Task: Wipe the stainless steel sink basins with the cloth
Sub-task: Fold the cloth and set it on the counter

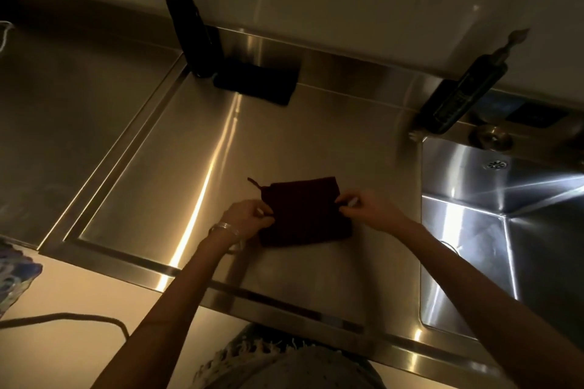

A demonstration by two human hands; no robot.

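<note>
Lying flat on the steel drainboard (pixel 221 142), centre of view: one dark red cloth (pixel 301 211), folded to a rough rectangle, with a small loop (pixel 254 183) at its far left corner.

Left hand (pixel 249 218): fingers (pixel 264 213) curled together, pinching the cloth's left edge about midway along. Bangles (pixel 226 227) on the wrist.

Right hand (pixel 369 208): fingers (pixel 346 204) curled together, pinching the cloth's right edge, opposite the left hand.

Cloth spans the gap between the two sets of fingertips; its far and near edges reach beyond both grips.

Basin (pixel 505 230): right of the cloth, apart from it, brightly lit.

Black cylinder (pixel 189 35): upright at the drainboard's back left corner.

Dark pad (pixel 257 82): just beside the cylinder, against the back wall.

Bottle (pixel 464 98) with pourer: at the basin's far left corner.

Cable (pixel 79 317): on the pale counter, lower left.
</note>
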